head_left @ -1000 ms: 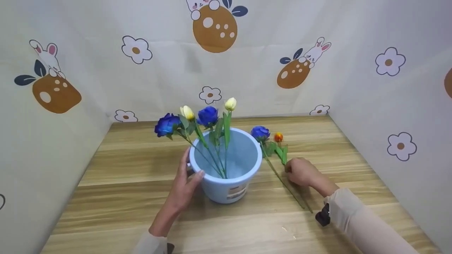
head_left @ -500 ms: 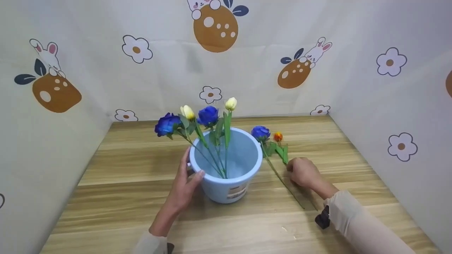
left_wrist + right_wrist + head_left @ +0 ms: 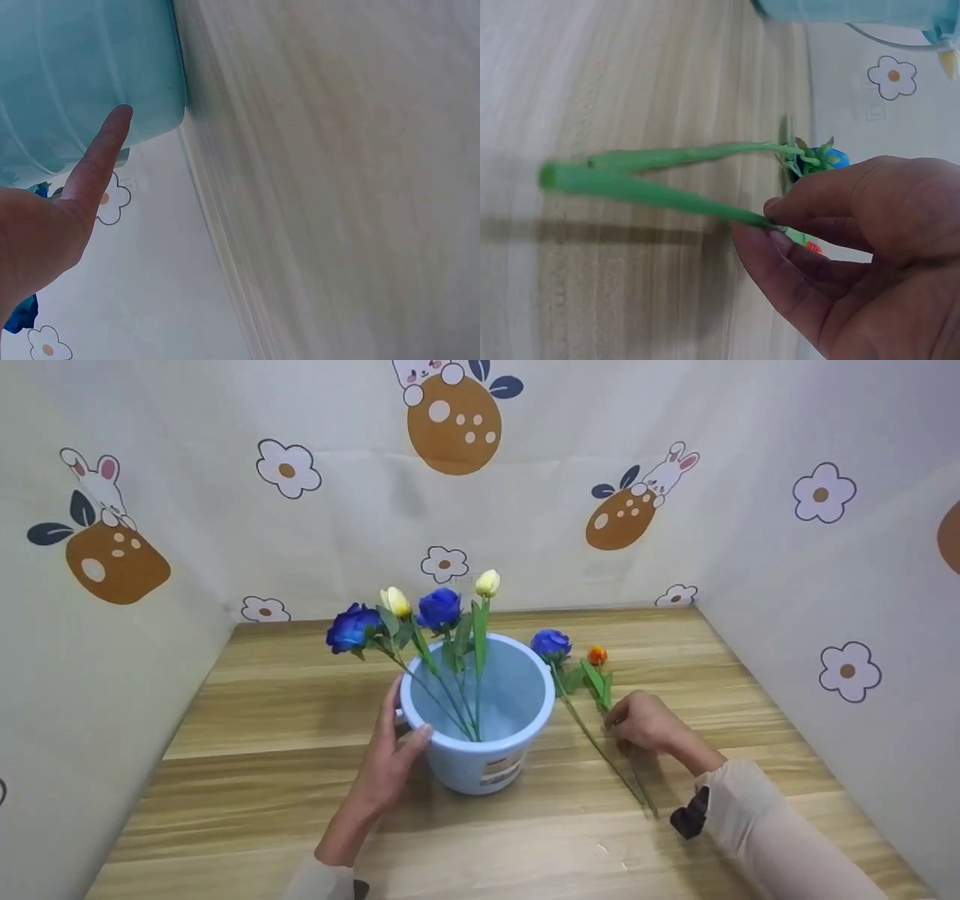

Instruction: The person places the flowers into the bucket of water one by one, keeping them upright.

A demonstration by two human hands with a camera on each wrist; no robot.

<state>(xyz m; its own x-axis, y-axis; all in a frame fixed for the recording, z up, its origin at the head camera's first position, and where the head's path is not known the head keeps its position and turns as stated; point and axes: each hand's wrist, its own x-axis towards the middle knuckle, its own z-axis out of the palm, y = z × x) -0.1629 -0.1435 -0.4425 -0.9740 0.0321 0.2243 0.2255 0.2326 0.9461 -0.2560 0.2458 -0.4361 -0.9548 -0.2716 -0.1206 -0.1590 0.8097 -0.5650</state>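
Observation:
A light blue bucket (image 3: 517, 727) stands upright, with two blue roses (image 3: 439, 609) and two pale yellow tulips (image 3: 487, 583) leaning inside. My left hand (image 3: 390, 769) rests against its left side, the thumb at the rim; in the left wrist view a straight finger (image 3: 101, 154) touches the bucket wall. To the bucket's right, my right hand (image 3: 645, 724) pinches the green stem of an orange tulip (image 3: 597, 655) between thumb and fingers. The right wrist view shows the stem's lower end (image 3: 630, 186) pointing towards the camera. Close beside it lies another blue rose (image 3: 551, 645).
The wood-grain table (image 3: 262, 780) ends at a pale patterned cloth (image 3: 337, 532) at the back and on both sides. Small bright marks (image 3: 611, 855) show on the tabletop near the front. A dark wrist device (image 3: 688, 814) sits at the right sleeve.
The tulip's head has shifted slightly right and its stem end has swung left, close to the rose's stem. My right hand has moved slightly. My left hand and the bucket keep their places.

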